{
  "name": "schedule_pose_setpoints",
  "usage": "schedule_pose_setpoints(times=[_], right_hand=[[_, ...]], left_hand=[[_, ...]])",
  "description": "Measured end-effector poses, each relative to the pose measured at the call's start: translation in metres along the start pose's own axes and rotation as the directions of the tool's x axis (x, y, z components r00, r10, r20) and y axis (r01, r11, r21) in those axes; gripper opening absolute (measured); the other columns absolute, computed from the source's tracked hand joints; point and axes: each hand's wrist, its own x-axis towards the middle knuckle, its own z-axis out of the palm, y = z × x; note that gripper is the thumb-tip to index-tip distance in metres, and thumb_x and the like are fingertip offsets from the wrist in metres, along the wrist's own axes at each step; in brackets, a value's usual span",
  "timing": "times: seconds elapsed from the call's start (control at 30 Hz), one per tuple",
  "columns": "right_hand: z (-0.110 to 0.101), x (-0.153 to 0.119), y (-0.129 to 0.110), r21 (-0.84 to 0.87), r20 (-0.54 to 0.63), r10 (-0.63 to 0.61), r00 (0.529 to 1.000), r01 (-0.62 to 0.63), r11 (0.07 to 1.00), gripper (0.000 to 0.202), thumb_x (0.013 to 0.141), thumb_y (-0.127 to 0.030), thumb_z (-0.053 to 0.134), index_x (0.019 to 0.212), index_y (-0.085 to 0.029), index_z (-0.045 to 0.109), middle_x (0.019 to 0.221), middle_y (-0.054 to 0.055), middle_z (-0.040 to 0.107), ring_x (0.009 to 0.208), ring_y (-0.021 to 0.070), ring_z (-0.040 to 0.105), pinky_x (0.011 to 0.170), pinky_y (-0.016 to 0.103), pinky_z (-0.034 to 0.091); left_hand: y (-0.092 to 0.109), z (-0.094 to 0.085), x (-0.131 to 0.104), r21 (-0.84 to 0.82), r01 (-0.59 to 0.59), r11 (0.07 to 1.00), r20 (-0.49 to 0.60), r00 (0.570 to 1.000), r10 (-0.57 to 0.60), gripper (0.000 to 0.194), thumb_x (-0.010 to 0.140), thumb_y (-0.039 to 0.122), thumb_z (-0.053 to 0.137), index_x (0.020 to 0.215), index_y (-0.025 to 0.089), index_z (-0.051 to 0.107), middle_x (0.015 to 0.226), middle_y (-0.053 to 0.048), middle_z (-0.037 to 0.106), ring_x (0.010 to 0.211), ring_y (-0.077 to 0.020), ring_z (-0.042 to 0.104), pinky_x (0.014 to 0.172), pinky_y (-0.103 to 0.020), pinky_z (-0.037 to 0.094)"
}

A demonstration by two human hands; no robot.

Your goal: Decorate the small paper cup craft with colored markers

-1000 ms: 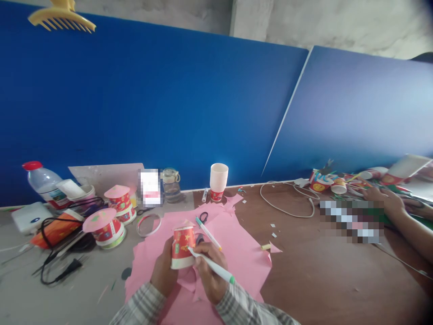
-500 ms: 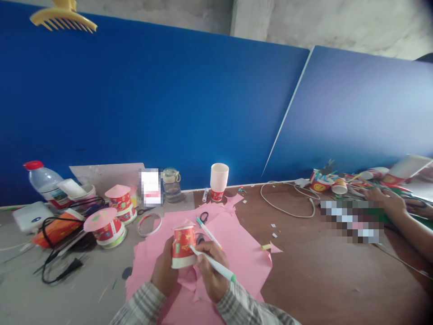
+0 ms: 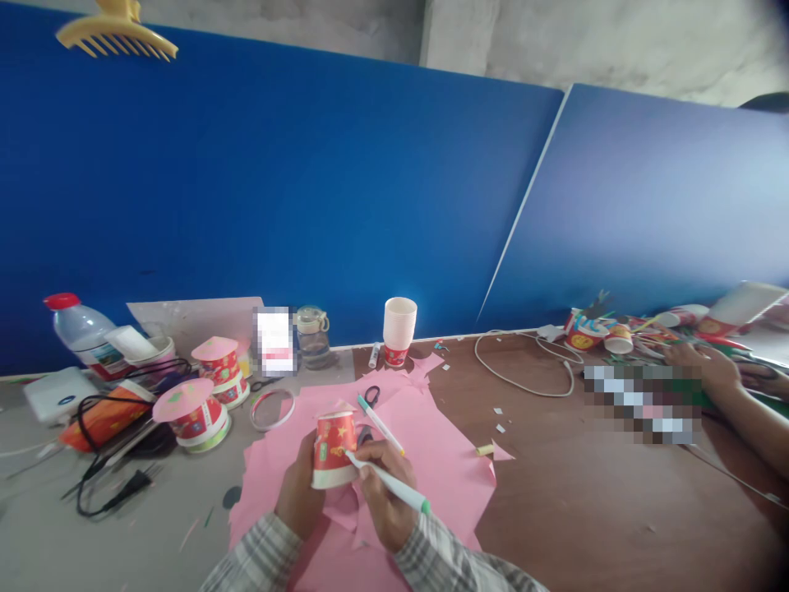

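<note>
A red paper cup with gold stars (image 3: pixel 333 436) is upside down, its white rim lowermost. My left hand (image 3: pixel 301 493) is closed around its left side. In my right hand (image 3: pixel 389 489) is a white marker with a green end (image 3: pixel 403 493), its tip at the right side of the cup's red wall. Whether the tip touches cannot be told. Beneath both hands lie sheets of pink paper (image 3: pixel 444 460). Just beyond the right hand, a second marker with a teal cap (image 3: pixel 380 423) rests on the paper, and a pair of scissors (image 3: pixel 371 396) is partly covered there.
To the left stand two cups with pink paper tops (image 3: pixel 185 401), a tape roll (image 3: pixel 272 409) and a black plug cable (image 3: pixel 126 491). Stacked cups (image 3: pixel 400 325) and a glass jar (image 3: pixel 314 337) stand by the blue partition (image 3: pixel 308 189). Another person's hand (image 3: pixel 708 367) is at right.
The marker tip has shifted very slightly on the cup's side. Otherwise both hands and the cup keep nearly the same place.
</note>
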Motion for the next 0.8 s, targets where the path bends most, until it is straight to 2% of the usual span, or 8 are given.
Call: schedule_pose_setpoints(times=[0.13, 0.2, 0.3, 0.43, 0.6, 0.8], right_hand=[[-0.0006, -0.0010, 0.0027, 0.033, 0.023, 0.009, 1.000, -0.009, 0.999, 0.015, 0.072, -0.020, 0.052, 0.071, -0.021, 0.066, 0.064, 0.001, 0.069, 0.057, 0.0209, 0.063, 0.055, 0.028, 0.048], [-0.0009, 0.0003, 0.0034, 0.105, 0.058, -0.009, 0.998, 0.003, 0.994, 0.016, 0.071, -0.017, 0.051, 0.071, -0.021, 0.067, 0.066, 0.001, 0.067, 0.056, 0.0202, 0.062, 0.054, 0.027, 0.047], [-0.0008, 0.0028, 0.0037, 0.245, 0.123, -0.030, 0.992, -0.001, 0.969, 0.019, 0.068, -0.011, 0.049, 0.065, -0.020, 0.066, 0.063, 0.001, 0.063, 0.054, 0.0187, 0.059, 0.050, 0.026, 0.046], [0.0006, 0.0042, 0.0025, 0.304, 0.157, -0.023, 0.987, -0.026, 0.952, 0.022, 0.063, -0.005, 0.050, 0.056, -0.020, 0.065, 0.055, -0.001, 0.059, 0.056, 0.0195, 0.057, 0.052, 0.026, 0.046], [-0.0003, 0.0035, 0.0003, 0.334, 0.096, -0.028, 0.995, -0.006, 0.942, 0.017, 0.070, -0.016, 0.052, 0.061, -0.019, 0.067, 0.057, 0.000, 0.060, 0.053, 0.0188, 0.056, 0.050, 0.026, 0.045], [-0.0022, -0.0026, 0.0029, 0.222, 0.052, 0.022, 0.998, -0.033, 0.975, 0.016, 0.076, -0.026, 0.052, 0.074, -0.020, 0.067, 0.059, 0.000, 0.063, 0.045, 0.0164, 0.054, 0.046, 0.025, 0.044]], left_hand=[[0.0001, -0.0002, 0.0014, 0.000, 0.001, 1.000, -0.002, 1.000, -0.001, 0.043, 0.049, 0.029, 0.056, 0.090, 0.027, 0.048, 0.068, 0.000, 0.071, 0.062, -0.0247, 0.065, 0.050, -0.033, 0.051], [-0.0003, -0.0001, 0.0018, -0.006, -0.009, 1.000, -0.007, 1.000, 0.009, 0.041, 0.049, 0.029, 0.056, 0.089, 0.027, 0.048, 0.069, 0.000, 0.071, 0.063, -0.0245, 0.064, 0.052, -0.033, 0.051], [-0.0022, 0.0002, 0.0019, -0.013, -0.028, 1.000, -0.015, 1.000, 0.028, 0.037, 0.050, 0.028, 0.055, 0.087, 0.028, 0.049, 0.070, 0.000, 0.071, 0.064, -0.0236, 0.064, 0.055, -0.033, 0.052], [-0.0047, 0.0008, 0.0016, -0.017, -0.036, 0.999, 0.007, 0.999, 0.036, 0.041, 0.050, 0.026, 0.054, 0.090, 0.027, 0.048, 0.070, 0.000, 0.071, 0.064, -0.0228, 0.064, 0.056, -0.032, 0.051], [-0.0011, 0.0005, 0.0015, -0.024, -0.028, 0.999, -0.005, 1.000, 0.028, 0.033, 0.050, 0.027, 0.054, 0.083, 0.027, 0.050, 0.066, 0.000, 0.071, 0.062, -0.0230, 0.064, 0.053, -0.032, 0.051], [0.0041, -0.0007, 0.0008, -0.020, -0.030, 0.999, -0.017, 0.999, 0.029, 0.033, 0.049, 0.028, 0.057, 0.081, 0.027, 0.050, 0.064, 0.002, 0.070, 0.059, -0.0225, 0.064, 0.053, -0.032, 0.050]])
